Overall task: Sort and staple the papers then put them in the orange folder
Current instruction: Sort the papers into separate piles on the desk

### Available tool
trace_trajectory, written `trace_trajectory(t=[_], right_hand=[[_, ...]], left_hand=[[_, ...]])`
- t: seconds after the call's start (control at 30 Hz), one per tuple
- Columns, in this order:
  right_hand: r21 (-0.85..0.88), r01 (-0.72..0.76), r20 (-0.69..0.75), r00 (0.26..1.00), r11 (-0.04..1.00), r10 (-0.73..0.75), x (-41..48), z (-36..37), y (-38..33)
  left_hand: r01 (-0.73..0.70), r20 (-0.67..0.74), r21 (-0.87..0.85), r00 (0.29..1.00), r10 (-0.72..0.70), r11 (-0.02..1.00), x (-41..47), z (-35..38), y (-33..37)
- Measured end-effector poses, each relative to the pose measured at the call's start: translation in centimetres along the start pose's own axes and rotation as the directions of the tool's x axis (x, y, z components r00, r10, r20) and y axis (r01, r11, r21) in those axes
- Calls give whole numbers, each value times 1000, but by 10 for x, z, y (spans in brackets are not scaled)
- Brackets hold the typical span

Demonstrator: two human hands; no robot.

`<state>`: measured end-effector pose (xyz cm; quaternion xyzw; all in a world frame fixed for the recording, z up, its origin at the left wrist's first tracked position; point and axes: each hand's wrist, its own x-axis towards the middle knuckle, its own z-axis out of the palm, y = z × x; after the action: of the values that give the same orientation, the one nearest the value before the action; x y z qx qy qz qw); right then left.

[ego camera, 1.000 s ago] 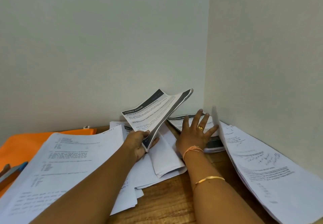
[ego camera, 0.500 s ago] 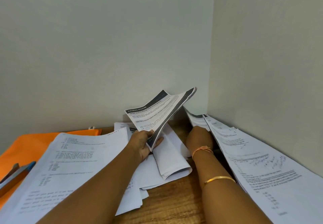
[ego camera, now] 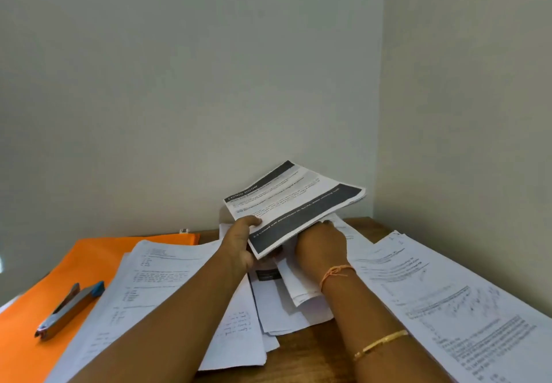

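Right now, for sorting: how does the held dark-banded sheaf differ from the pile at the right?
The sheaf is lifted and tilted in the left hand; the right pile lies on the desk. The sheaf has dark bands; the right pile has none. Both are printed.

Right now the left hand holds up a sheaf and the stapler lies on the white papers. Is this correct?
Not quite: the head view shows the stapler lying on the orange folder. The left hand does hold up the sheaf.
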<state>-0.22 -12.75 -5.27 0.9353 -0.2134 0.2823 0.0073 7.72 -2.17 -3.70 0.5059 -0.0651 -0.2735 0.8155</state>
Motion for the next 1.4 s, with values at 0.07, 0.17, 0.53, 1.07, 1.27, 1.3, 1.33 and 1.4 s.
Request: trace_trajectory(t=[0.07,0.17,0.53,1.07,1.27,1.3,1.33,1.4], right_hand=[[-16,37,-6,999,999,-37,-5,-4,-14],[-105,92,28,996,990,-89,-8,-3,-24],[19,288,171,943,957,-287,-4,3,-30],[861,-47,-308,744,506,593,10,2,8],[834,-274,51,903,479,427,15,26,20],[821,-291,105,923,492,370,14,28,19],[807,-303,134,930,507,343,12,28,18],[798,-311,129,925,516,358,12,24,19]], left_hand=[[6,16,5,1000,-6,1000,1,-4,2],[43,54,-1,998,-43,999,4,-7,-4],[89,73,127,992,-99,988,19,-16,-17],[-171,-53,412,976,210,895,6,-42,37],[-324,-36,391,930,366,861,-1,-61,41],[-341,-27,368,926,376,865,-2,-60,39],[-355,-15,344,924,383,870,-2,-60,38],[-377,16,301,921,390,876,-2,-58,36]])
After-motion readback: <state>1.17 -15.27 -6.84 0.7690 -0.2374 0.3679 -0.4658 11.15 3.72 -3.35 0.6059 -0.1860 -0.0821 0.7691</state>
